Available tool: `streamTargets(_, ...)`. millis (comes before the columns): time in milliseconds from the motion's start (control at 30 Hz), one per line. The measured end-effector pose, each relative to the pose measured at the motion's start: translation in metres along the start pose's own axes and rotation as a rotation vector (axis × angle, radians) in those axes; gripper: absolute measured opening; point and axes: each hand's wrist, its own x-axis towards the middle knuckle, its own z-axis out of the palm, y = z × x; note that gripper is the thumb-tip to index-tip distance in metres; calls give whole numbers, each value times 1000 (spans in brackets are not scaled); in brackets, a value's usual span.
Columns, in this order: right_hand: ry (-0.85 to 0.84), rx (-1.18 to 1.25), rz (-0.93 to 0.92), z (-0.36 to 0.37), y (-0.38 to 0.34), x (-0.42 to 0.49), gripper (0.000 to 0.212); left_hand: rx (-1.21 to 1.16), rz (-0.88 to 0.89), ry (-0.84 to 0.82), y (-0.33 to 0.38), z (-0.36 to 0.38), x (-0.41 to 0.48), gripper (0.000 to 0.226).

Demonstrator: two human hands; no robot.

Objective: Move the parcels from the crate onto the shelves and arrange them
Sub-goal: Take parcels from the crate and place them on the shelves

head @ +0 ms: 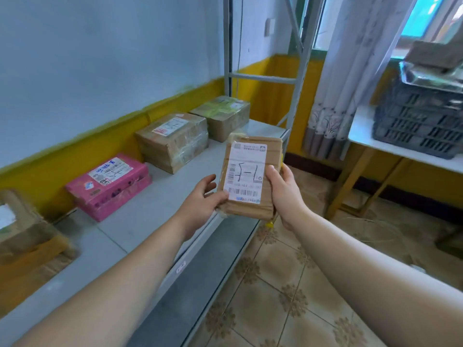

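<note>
I hold a small flat brown parcel (pixel 249 176) with a white shipping label above the front edge of the grey shelf (pixel 160 204). My left hand (pixel 203 201) grips its lower left corner and my right hand (pixel 283 194) grips its right side. On the shelf against the wall lie a pink box (pixel 110 184), a taped brown box (pixel 172 141) and a brown box with green tape (pixel 221 116). Another brown box (pixel 22 236) sits at the far left. The dark slatted crate (pixel 421 121) stands on a white table (pixel 363 136) at the right, with parcels on top of it.
The shelf's metal uprights (pixel 229 43) and a cross brace rise behind the boxes. A curtain (pixel 350 78) hangs by the window between shelf and table. The floor (pixel 288 284) is patterned tile. A lower shelf level (pixel 195 284) shows beneath the front edge.
</note>
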Motion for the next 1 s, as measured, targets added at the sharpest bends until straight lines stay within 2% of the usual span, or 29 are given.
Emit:
streamTargets(133,-10,-45,44,11,-6,46,49,35,-29,-18,5,-7,48,65)
streamTargets(300,-98,-76,105,40,-6,88,37,87,-86,70,-4,-29,72,69)
streamTargets(433,-278,-163,136,72,8,118,42,140,-188,239,-21,-45,73,61)
streamTargets(567,-496,-182,284,102,30,139,48,212,-331,479,-48,-59,54,51)
streamTargets(667,-609,-251,362,116,47,146,55,314,-498,598,-79,-65,30,55)
streamTargets(767,-689,-366,383,125,58,148,61,524,-667,667,-114,-70,-2,63)
streamTargets(833,-742,-470,354,130,60,148,64,676,-772,655,-134,-70,-25,64)
streamTargets(900,-761,-590,216,130,62,153,61,754,-857,620,-144,-66,-44,63)
streamTargets(1000,-805,-780,-235,113,54,170,71,825,-911,586,-153,-63,-59,64)
